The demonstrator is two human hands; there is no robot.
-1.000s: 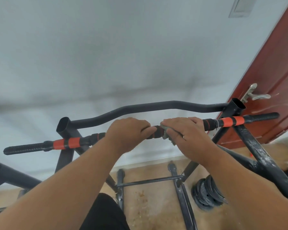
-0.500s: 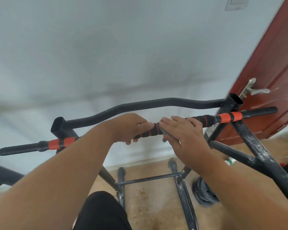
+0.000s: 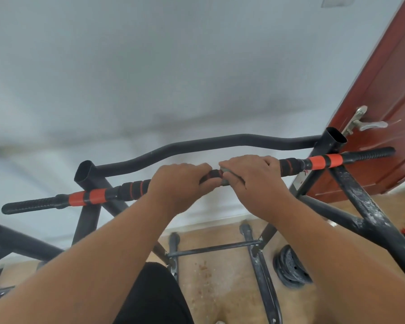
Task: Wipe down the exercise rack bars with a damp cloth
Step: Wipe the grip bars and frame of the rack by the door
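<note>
Grey cloth (image 3: 225, 176) wrapped round padded bar (image 3: 136, 187) for wiping | right hand (image 3: 255, 181) grip pinching cloth | left hand (image 3: 180, 183) grip clasping bar, likely steadying

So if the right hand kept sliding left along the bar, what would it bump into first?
Most likely the left hand, which grips the same bar right beside the right hand and its cloth; only a short bit of bar shows between them.

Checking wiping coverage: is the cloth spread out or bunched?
Bunched: the cloth shows only as a small wad under the right hand on the bar.
</note>
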